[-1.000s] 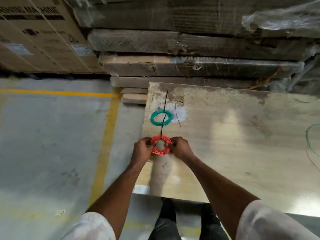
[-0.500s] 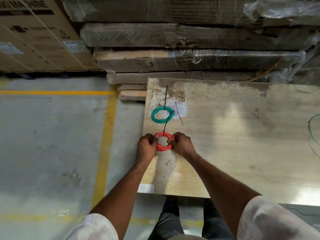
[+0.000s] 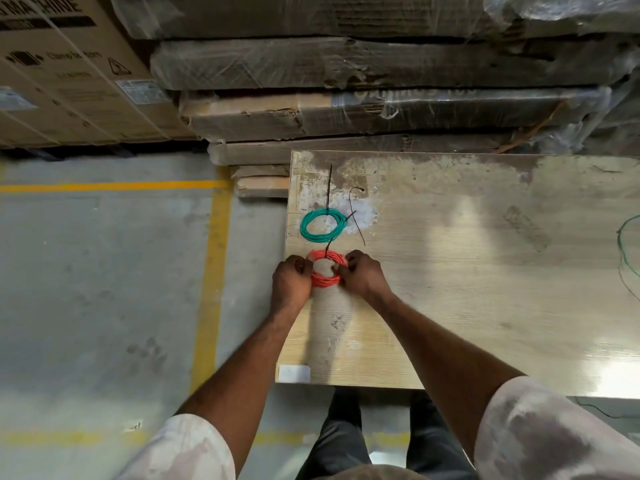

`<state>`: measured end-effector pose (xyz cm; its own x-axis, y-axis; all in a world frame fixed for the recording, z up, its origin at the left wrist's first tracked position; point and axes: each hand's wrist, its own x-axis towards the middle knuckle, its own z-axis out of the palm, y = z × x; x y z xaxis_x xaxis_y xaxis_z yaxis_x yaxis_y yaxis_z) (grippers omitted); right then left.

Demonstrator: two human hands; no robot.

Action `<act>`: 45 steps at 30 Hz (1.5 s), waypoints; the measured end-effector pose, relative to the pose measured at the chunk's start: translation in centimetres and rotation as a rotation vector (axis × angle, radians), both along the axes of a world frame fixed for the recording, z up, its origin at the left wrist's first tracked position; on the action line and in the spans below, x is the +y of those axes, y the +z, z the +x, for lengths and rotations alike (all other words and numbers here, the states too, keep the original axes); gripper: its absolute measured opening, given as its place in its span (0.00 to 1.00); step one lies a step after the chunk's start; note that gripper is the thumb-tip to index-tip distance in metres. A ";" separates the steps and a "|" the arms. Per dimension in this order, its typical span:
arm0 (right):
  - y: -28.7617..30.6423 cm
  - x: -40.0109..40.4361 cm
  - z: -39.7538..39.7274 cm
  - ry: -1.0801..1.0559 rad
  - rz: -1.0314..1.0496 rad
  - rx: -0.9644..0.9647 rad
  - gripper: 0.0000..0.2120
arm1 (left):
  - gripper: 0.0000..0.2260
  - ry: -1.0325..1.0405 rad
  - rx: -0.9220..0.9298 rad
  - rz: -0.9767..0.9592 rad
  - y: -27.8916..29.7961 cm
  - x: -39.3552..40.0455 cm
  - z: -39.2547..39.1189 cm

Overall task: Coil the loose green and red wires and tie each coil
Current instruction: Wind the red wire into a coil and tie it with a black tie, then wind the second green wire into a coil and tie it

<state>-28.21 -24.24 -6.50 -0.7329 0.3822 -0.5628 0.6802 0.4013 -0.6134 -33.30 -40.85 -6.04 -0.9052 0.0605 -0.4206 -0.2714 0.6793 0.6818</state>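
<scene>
A red wire coil (image 3: 325, 279) lies near the left edge of a wooden board (image 3: 467, 289). My left hand (image 3: 290, 283) grips the coil's left side and my right hand (image 3: 363, 276) grips its right side. A black tie (image 3: 335, 233) rises from the top of the red coil and crosses the right side of a green wire coil (image 3: 322, 224) lying just beyond it. Another black tie (image 3: 330, 178) sticks up from the green coil's top. A loose black tie (image 3: 356, 216) lies to the right of the green coil.
Loose green wire (image 3: 627, 247) shows at the board's right edge. Wrapped cardboard packages (image 3: 346, 109) are stacked behind the board, and a large carton (image 3: 69, 74) stands at the back left. The concrete floor on the left has yellow lines (image 3: 207, 289). My legs stand under the board's near edge.
Both hands have stayed on the red coil, shifting their hold slightly. The black tie above the red coil now leans to the right over the green coil.
</scene>
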 end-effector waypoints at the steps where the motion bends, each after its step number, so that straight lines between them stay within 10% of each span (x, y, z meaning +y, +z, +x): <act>1: 0.1 0.0 0.3 -0.025 -0.010 -0.002 0.22 | 0.15 0.007 0.006 -0.017 0.0 0.0 0.1; 16: 7.6 5.3 7.4 -0.098 0.025 0.104 0.17 | 0.09 -0.283 0.321 -0.053 7.5 7.5 5.8; 45: 9.7 45.7 43.0 -0.701 0.114 0.171 0.09 | 0.06 -0.882 0.177 0.118 8.3 49.5 33.4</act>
